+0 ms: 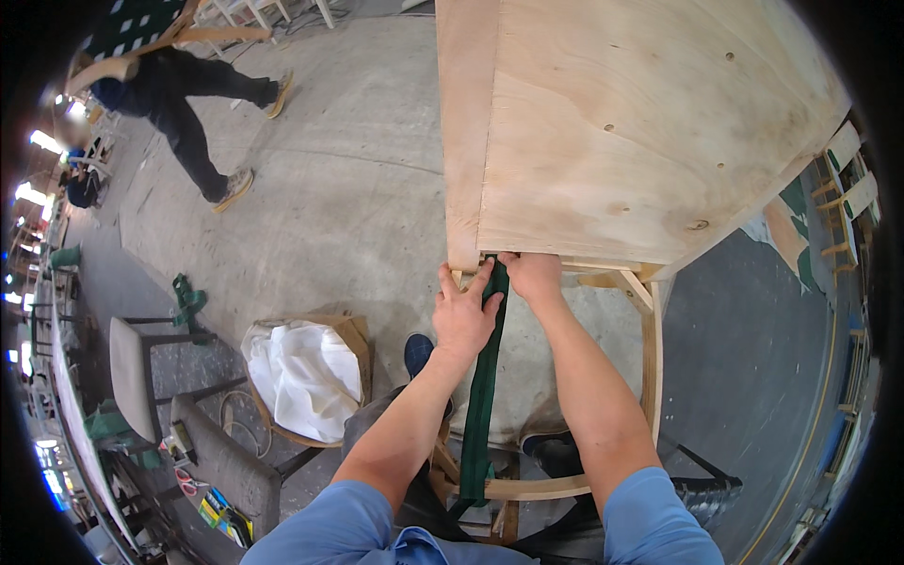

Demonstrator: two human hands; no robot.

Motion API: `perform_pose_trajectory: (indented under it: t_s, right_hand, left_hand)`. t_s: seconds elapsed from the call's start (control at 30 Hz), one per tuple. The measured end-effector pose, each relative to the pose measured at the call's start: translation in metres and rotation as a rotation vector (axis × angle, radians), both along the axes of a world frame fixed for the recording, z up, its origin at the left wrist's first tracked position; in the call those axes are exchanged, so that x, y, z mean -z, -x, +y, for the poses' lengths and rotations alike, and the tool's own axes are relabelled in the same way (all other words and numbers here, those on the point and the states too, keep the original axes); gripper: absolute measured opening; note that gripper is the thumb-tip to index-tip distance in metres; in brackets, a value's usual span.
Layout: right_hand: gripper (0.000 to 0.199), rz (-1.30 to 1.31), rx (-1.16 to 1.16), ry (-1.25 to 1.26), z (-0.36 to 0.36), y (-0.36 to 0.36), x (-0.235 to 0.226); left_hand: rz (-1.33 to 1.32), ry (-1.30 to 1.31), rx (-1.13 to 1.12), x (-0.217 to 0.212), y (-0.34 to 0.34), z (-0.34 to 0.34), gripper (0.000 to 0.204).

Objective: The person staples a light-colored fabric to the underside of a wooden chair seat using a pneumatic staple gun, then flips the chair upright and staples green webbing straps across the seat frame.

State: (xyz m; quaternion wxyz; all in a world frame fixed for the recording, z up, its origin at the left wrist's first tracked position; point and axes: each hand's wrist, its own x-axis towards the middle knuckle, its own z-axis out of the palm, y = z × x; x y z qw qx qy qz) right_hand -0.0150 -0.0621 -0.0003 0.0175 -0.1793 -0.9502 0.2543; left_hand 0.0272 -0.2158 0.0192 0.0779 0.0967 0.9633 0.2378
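Observation:
A long dark green webbing strap (482, 405) runs between the front and far rails of a bare wooden seat frame (652, 377). My left hand (461, 315) lies over the strap's far end with its fingers spread, the index finger and thumb touching the webbing. Beside it, my right hand (533, 277) is closed, its curled fingers at the strap's right edge by the far rail. Those fingertips are partly hidden under the edge of a large plywood panel (650, 122). The panel rises from the far side of the frame.
Left of my legs stands a brown bag (353, 344) with white cloth (306, 381). Grey padded chairs (132, 367) are at the left, with red-handled scissors (190, 482) on one. Farther off, a person (193, 104) walks carrying a green-webbed wooden frame (132, 28).

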Motion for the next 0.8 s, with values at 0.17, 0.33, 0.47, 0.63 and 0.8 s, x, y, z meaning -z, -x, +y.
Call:
perform_pose_trajectory:
  t_s: [0.17,0.33,0.47,0.63,0.8]
  right_hand:
    - [0.049,0.079,-0.016,0.008,0.002,0.004,-0.002]
    - [0.052,0.092,-0.030,-0.036,0.006,0.006,0.001]
    - [0.052,0.119,0.005,0.001,0.000,0.008,0.003]
    - [0.048,0.090,0.046,-0.029,-0.004,0.010,-0.002]
    - [0.032,0.242,0.191,0.606,0.017,-0.034,-0.012]
  left_hand:
    - [0.000,-0.005,0.032,0.000,0.000,-0.002,0.064]
    - [0.007,0.033,0.024,-0.002,-0.002,0.005,0.062]
    - [0.031,0.054,0.028,-0.001,-0.002,-0.001,0.061]
    - [0.000,0.063,0.027,-0.008,0.001,-0.003,0.061]
    - [0.035,0.058,0.042,-0.006,-0.005,0.012,0.062]
